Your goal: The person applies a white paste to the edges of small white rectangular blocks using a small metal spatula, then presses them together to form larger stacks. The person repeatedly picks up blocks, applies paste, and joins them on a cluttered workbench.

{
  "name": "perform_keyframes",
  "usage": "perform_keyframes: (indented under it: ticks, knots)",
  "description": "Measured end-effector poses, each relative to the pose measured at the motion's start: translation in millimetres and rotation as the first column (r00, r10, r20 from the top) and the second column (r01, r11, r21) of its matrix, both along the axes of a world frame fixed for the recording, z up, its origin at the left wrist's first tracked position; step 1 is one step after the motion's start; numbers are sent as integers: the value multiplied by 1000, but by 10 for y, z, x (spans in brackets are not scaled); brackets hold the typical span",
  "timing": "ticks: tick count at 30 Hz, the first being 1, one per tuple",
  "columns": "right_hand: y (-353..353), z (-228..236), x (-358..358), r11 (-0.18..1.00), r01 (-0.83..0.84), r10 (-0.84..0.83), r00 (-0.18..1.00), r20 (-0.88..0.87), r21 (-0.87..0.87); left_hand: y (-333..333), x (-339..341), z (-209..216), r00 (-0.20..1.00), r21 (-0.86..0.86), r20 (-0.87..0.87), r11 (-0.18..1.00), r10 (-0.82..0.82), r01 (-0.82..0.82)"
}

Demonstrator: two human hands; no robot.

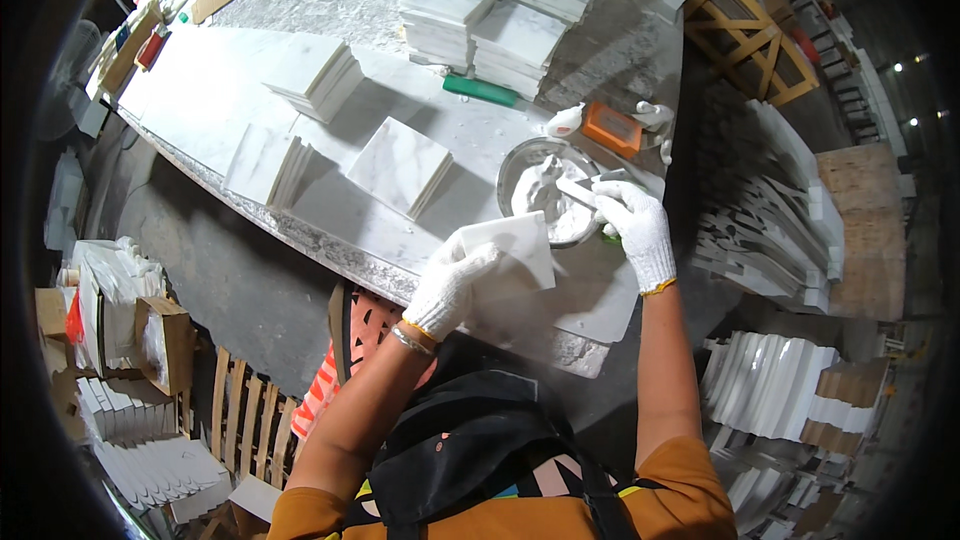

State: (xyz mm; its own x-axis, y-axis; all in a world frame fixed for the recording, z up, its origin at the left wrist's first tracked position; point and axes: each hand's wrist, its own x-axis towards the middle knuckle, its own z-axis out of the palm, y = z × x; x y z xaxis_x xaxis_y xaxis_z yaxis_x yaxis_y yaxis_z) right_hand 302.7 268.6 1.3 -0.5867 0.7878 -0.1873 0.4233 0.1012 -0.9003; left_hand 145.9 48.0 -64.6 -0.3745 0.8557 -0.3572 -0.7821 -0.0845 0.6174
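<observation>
My left hand (447,285), in a white knit glove, grips a white marble tile (520,248) by its left side, above the near part of the table. My gloved right hand (640,230) is closed around a putty knife (577,192). Its blade reaches into a round metal bowl (506,172) of white paste (534,190). The tile's right corner comes close to the bowl's near edge. Left of the bowl lies a small stack of marble tiles (400,165).
Two more short tile stacks (268,162) (315,77) stand on the stone-topped table (200,70). Taller stacks (445,15) rise behind a green bar (480,90). An orange container (612,130) sits beyond the bowl. White slabs (765,370) and a wooden crate (750,30) stand to the right.
</observation>
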Motion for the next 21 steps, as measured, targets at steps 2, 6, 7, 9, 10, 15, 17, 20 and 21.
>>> perform_keyframes:
  ticks: [2, 6, 7, 9, 10, 15, 17, 20, 21]
  knots:
    - [-5, 30, -43, 999, -37, 37, 999, 0, 9, -1, 1, 0, 1000, -4, -23, 1000, 4, -4]
    - [-28, 108, -44, 997, -33, 34, 999, 18, -73, -14, 5, 1, 1000, 5, 19, 1000, -15, 15]
    - [-36, 133, -34, 994, -20, 23, 999, 30, -111, -14, 3, 19, 1000, 10, 18, 1000, -15, 15]
    - [-56, 205, 0, 985, 29, -19, 998, 60, -170, -14, 1, 56, 1000, 14, 19, 1000, -16, 16]
    - [-76, 238, 14, 979, 53, -38, 996, 76, -199, -15, 2, 75, 1000, 11, 20, 1000, -17, 17]
    - [-232, 358, 83, 981, 61, -59, 998, 17, -186, -6, -5, 88, 999, 11, 29, 1000, -25, 25]
    - [-290, 406, 81, 984, 49, -51, 999, -8, -171, -5, -6, 90, 1000, 5, 18, 1000, -24, 24]
    - [-344, 409, 84, 989, 19, -24, 999, -28, -145, -5, -5, 61, 999, 13, 27, 1000, -22, 21]
    - [-356, 406, 85, 991, 8, -12, 999, -32, -137, -1, -3, 54, 1000, 14, 20, 1000, -19, 19]
